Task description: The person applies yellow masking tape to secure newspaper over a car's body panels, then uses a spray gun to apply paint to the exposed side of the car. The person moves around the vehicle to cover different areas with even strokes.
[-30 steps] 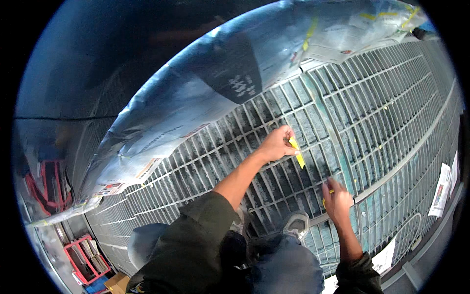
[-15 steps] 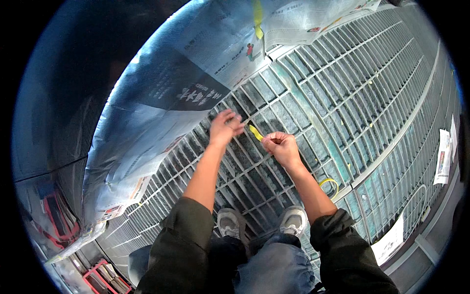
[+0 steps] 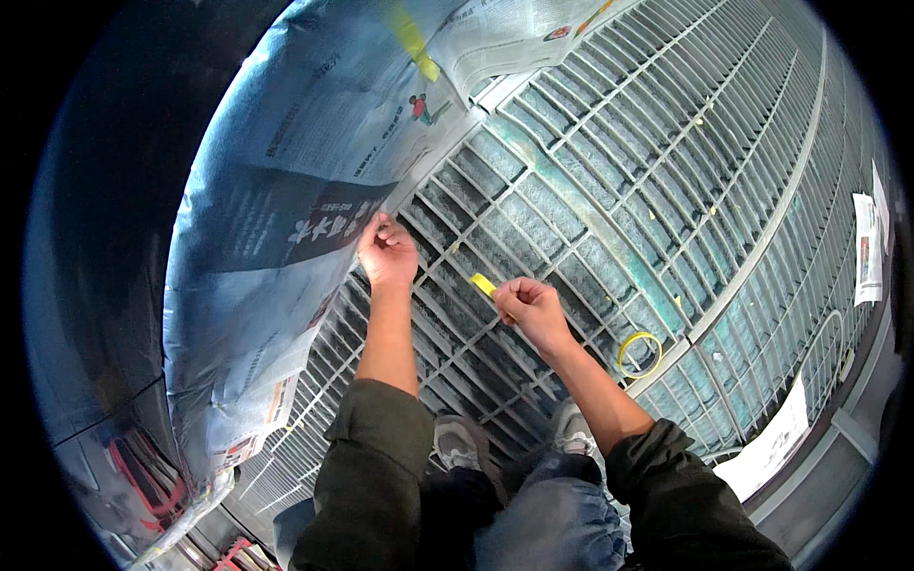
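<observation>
Newspaper sheets [image 3: 276, 190] cover a large curved surface on my left, and a strip of yellow masking tape [image 3: 419, 52] sticks to them higher up. At their lower edge is my left hand [image 3: 388, 255], its fingers curled and pinched on the paper's margin. My right hand [image 3: 531, 309] pinches a short piece of yellow tape [image 3: 483, 284] between thumb and forefinger. The free end of that piece points toward the paper, apart from it. To the right of my right hand, a roll of yellow tape [image 3: 622, 358] lies on the floor grating.
Metal floor grating [image 3: 571, 249] spreads under me, with small yellow scraps on it. My shoes [image 3: 462, 443] stand on the bars. White paper sheets [image 3: 769, 447] and a thin wire loop [image 3: 830, 338] lie at the right. Red-edged items [image 3: 148, 476] sit at the lower left.
My left hand has moved left, away from the tape piece, to the newspaper's edge. My right hand still holds the tape piece. The view has shifted, and more of the tape roll shows.
</observation>
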Motion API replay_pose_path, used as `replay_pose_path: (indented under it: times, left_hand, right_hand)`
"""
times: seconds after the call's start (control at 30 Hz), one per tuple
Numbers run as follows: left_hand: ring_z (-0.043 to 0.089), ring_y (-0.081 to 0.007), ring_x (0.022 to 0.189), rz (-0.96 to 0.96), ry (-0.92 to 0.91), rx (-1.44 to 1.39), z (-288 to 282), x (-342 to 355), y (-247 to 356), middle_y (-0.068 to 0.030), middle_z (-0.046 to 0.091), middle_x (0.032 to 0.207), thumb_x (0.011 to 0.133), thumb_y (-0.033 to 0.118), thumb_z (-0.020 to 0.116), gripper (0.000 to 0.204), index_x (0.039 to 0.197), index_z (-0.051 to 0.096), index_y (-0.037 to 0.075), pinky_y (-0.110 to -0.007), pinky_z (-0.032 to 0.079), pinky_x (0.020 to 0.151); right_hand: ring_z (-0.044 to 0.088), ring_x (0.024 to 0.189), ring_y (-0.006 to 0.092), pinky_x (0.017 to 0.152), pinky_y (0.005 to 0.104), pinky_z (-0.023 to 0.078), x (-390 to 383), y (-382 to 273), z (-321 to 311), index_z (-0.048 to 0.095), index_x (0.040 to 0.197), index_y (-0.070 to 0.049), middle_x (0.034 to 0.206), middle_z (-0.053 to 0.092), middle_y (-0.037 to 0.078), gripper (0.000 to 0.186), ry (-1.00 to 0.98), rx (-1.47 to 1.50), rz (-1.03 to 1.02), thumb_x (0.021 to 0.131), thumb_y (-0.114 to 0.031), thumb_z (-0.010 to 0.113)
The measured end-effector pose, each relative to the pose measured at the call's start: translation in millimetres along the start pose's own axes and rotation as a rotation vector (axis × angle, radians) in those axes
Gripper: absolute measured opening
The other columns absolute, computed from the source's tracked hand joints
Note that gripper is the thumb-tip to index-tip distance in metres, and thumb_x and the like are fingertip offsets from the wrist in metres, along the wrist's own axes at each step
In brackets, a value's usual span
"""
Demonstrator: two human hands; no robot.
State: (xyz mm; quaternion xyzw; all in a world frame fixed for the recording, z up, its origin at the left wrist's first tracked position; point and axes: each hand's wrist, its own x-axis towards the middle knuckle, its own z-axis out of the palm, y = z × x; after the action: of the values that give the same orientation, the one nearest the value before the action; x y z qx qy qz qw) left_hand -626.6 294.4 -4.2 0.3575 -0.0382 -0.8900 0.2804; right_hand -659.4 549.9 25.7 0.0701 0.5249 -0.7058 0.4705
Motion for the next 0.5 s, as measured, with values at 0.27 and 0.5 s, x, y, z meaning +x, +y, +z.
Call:
replay_pose_path:
  times: [0.27, 0.5]
  left_hand:
    - [0.039, -0.0022, 0.049, -0.013, 0.144, 0.375, -18.1, -25.0, -18.9, 0.0057, 0.048, 0.065, 0.09, 0.03, 0.064, 0.024, 0.08, 0.052, 0.011, -0.014, 0.031, 0.04]
    - [0.034, -0.0041, 0.05, 0.027, 0.256, 0.471, -16.8, -52.4, -28.8, 0.0064, 0.045, 0.066, 0.084, 0.028, 0.072, 0.026, 0.075, 0.054, 0.012, -0.019, 0.023, 0.042]
  right_hand:
    - [0.048, 0.057, 0.0029, 0.051, 0.0191, 0.038, 38.7, 1.2, 28.6, 0.06, 0.079, -0.004, 0.066, 0.055, -0.004, 0.018, 0.019, -0.047, -0.043, 0.086, -0.018, 0.07]
    - [0.048, 0.057, 0.0052, 0.05, 0.0208, 0.038, 81.0, 9.5, 66.6, 0.06, 0.074, -0.004, 0.066, 0.056, -0.002, 0.02, 0.0, -0.146, -0.089, 0.085, -0.018, 0.07]
